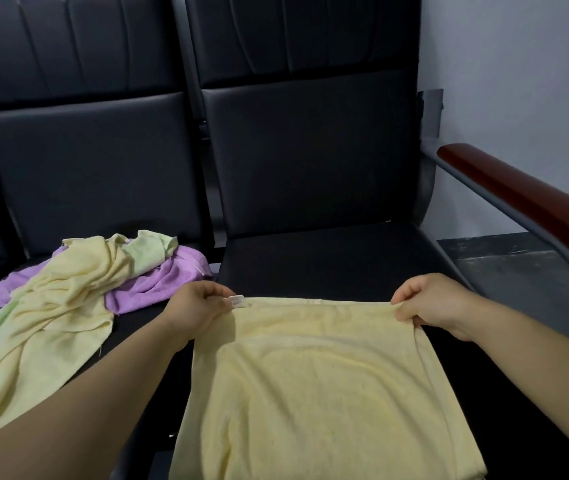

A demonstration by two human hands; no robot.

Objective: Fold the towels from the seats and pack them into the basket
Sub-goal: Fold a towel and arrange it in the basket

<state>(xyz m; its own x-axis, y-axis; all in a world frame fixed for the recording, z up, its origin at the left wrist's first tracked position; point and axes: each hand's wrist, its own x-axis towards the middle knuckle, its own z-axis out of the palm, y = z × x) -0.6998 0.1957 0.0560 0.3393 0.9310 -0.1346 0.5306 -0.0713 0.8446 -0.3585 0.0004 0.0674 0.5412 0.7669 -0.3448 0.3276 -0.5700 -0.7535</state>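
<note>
A pale yellow towel [314, 389] lies spread over the front of the right black seat [328, 258]. My left hand [196, 311] pinches its far left corner, beside a small white label. My right hand [428, 303] pinches the far right corner. The far edge runs taut between both hands. On the left seat [137, 327] lies a crumpled heap: another yellow towel [51, 327], a purple towel [168, 282] under it, and a light green one [148, 247]. No basket is in view.
Black padded backrests [310, 150] rise behind both seats. A red-brown wooden armrest [525, 202] on a grey metal frame borders the right seat. A grey wall [518, 64] and dark floor lie beyond it.
</note>
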